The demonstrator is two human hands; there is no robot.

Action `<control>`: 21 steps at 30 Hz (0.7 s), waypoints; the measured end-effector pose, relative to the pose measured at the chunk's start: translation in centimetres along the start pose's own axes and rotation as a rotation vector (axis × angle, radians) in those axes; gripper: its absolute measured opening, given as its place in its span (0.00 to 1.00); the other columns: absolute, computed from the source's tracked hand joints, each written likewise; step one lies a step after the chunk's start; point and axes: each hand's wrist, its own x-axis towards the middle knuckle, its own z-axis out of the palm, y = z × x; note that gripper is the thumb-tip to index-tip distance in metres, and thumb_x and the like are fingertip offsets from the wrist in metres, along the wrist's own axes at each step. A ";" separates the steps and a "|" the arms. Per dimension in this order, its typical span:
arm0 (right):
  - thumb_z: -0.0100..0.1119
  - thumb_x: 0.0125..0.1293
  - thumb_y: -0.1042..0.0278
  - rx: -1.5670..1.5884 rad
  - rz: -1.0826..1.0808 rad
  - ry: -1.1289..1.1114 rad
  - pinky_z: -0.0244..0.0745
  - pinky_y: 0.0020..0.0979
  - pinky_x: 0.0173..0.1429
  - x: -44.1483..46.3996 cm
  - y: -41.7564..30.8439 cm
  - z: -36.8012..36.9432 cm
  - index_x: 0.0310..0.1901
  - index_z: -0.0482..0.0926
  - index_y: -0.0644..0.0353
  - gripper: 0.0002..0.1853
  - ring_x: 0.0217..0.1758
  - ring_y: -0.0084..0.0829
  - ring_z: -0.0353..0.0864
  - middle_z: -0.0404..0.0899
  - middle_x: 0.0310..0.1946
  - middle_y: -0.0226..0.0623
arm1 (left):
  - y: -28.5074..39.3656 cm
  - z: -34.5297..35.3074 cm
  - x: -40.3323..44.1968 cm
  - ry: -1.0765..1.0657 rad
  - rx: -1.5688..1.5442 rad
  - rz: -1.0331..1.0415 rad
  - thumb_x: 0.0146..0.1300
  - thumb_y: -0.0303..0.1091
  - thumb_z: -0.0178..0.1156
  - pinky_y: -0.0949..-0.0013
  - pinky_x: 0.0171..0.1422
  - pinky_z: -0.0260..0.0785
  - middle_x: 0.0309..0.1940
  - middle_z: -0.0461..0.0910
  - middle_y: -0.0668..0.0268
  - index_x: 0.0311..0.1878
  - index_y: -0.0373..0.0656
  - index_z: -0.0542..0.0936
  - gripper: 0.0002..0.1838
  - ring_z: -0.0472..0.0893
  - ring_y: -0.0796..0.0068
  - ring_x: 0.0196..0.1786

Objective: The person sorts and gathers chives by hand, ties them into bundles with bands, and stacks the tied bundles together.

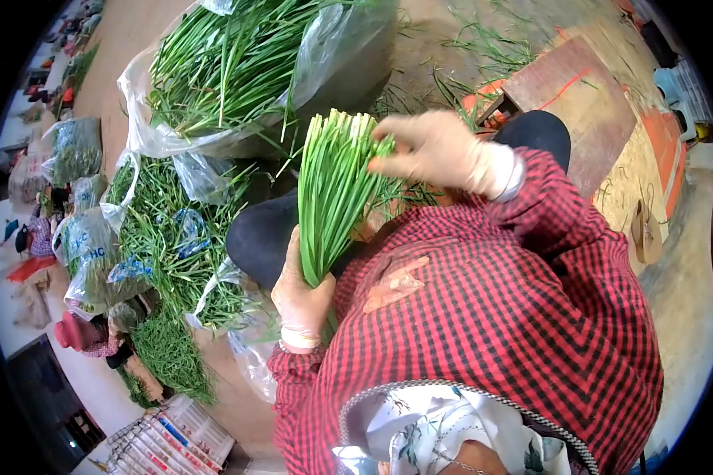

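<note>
A thick bunch of long green stalks point(329, 198) stands upright in front of my checkered smock, its pale cut ends at the top. My left hand point(303, 299), in a thin pale glove, is wrapped round the lower part of the bunch. At the upper right of the bunch is my right hand point(440, 150), also gloved, with its thumb and fingers apart beside the cut ends. Its fingertips are slightly blurred, and nothing shows held between them.
A large clear bag point(341, 59) full of green stalks stands beyond my knee. Loose greens point(170, 237) and filled bags point(91, 245) lie at the left. A wooden board point(578, 103) is at the right. A person in a pink hat point(73, 333) sits at the lower left.
</note>
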 end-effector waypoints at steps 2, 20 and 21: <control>0.61 0.60 0.37 -0.200 -0.032 0.009 0.75 0.38 0.31 0.2 -0.4 2.5 0.43 0.77 0.55 0.26 0.24 0.42 0.81 0.77 0.20 0.39 | 0.3 0.2 0.1 -0.001 -0.004 -0.022 0.46 0.24 0.60 0.70 0.55 0.73 0.48 0.84 0.59 0.69 0.48 0.69 0.40 0.84 0.71 0.49; 0.57 0.57 0.60 -0.432 0.293 -0.139 0.75 0.47 0.43 -1.7 9.1 0.1 0.40 0.78 0.54 0.12 0.36 0.51 0.81 0.81 0.30 0.49 | -1.5 -1.3 -0.9 -0.062 -0.538 -0.176 0.50 0.20 0.61 0.72 0.53 0.73 0.47 0.83 0.62 0.63 0.38 0.71 0.32 0.82 0.74 0.46; 0.58 0.59 0.58 -0.371 0.320 -0.183 0.76 0.45 0.44 -2.1 10.2 -0.7 0.44 0.78 0.55 0.14 0.36 0.49 0.82 0.82 0.32 0.47 | -1.1 -1.6 -0.8 -0.081 -0.597 -0.232 0.51 0.19 0.60 0.72 0.52 0.73 0.46 0.82 0.63 0.61 0.36 0.71 0.29 0.82 0.75 0.45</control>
